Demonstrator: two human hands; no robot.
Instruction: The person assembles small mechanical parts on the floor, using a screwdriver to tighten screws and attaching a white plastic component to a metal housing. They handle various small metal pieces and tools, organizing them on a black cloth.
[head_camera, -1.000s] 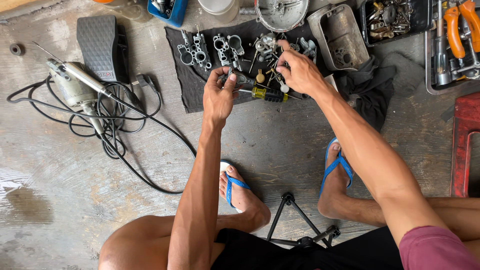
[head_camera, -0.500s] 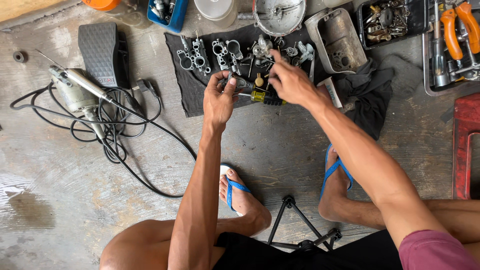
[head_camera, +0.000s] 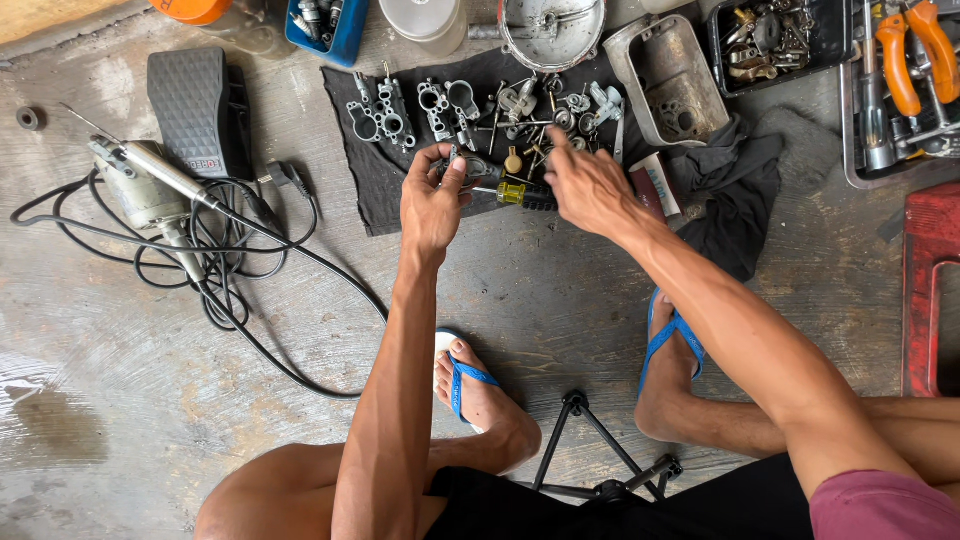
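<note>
A person is squatting on a concrete floor (head_camera: 560, 300) in blue flip-flops, working over a dark cloth (head_camera: 380, 190) strewn with dismantled metal engine parts. The left hand (head_camera: 432, 205) is pinching a small grey metal part (head_camera: 470, 168) between thumb and fingertips, holding it just above the cloth's near edge. The right hand (head_camera: 590, 185) is reaching beside it with the forefinger stretched toward a cluster of small screws and brass fittings (head_camera: 530, 150); its fingers are loosely curled, and whether they are closing on anything cannot be told from here. A yellow-and-black-handled screwdriver (head_camera: 520, 195) is lying on the cloth between the two hands.

Two carburettor bodies (head_camera: 385, 118) are sitting further up the cloth, with a round metal bowl (head_camera: 552, 30), a grey metal cover (head_camera: 670, 80) and a black tray of oddments (head_camera: 775, 35) ranged behind. To the left, a rotary tool with a tangle of black cable (head_camera: 215, 255) is resting near a grey foot pedal (head_camera: 188, 110).

The risk here looks plain: the loose pieces are lying tightly packed, so a reaching finger or wrist could be nudging a tiny fitting off the cloth onto the mottled floor, where it might be hard to spot. The light pinch on the grey part could also be slipping.
</note>
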